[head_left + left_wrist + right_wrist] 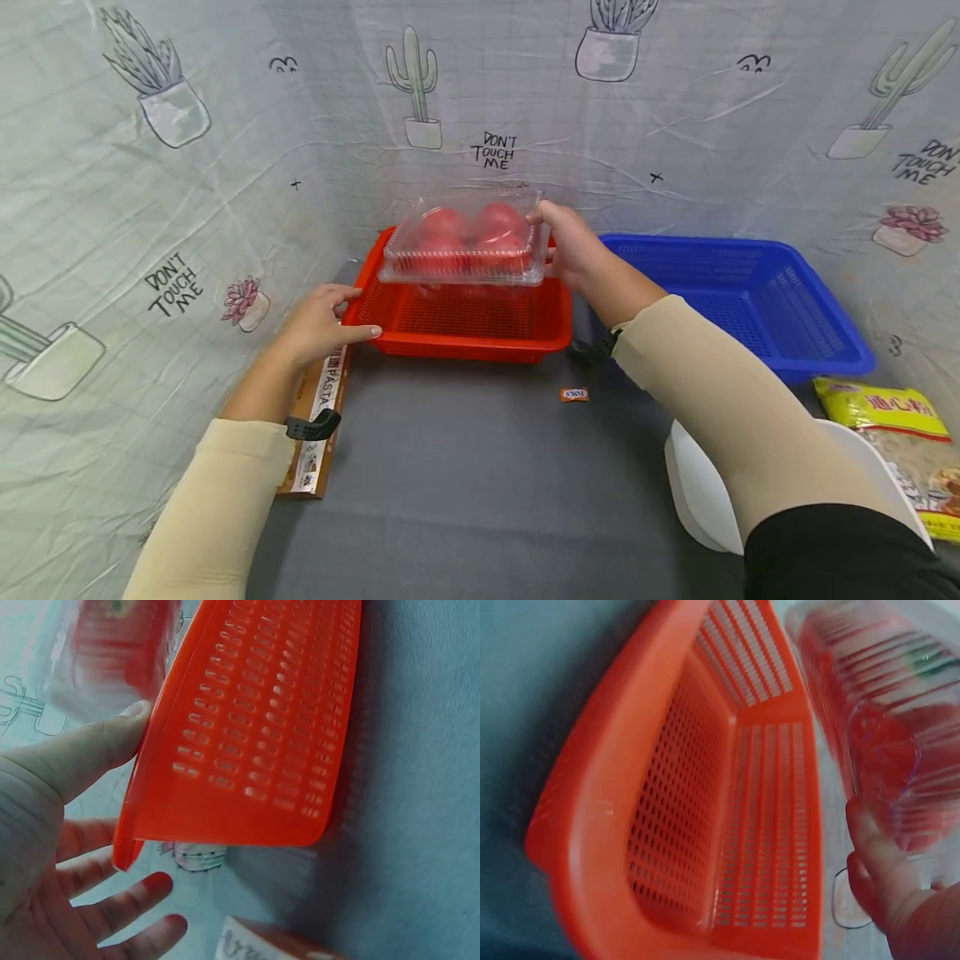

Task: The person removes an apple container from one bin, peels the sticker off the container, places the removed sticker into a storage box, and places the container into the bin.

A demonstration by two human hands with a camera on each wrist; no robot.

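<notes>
A clear plastic clamshell box (468,237) with several red tomatoes inside is held up over the red basket (465,346). My right hand (573,250) grips the box by its right end, thumb on top and fingers lower down. In the right wrist view, the box (889,742) is apart from the basket, beside its rim. My left hand (315,321) touches the basket's left near corner. The left wrist view has its thumb (112,742) against the rim and the other fingers spread loosely, some partly behind the rim.
A brown pasta box (315,442) lies under the left forearm. To the right are a blue basket (795,367), a white tub (693,492) and a yellow-topped food bag (892,442). A small orange wrapper (574,395) lies on the grey table (480,475); printed cloth (315,92) hangs behind.
</notes>
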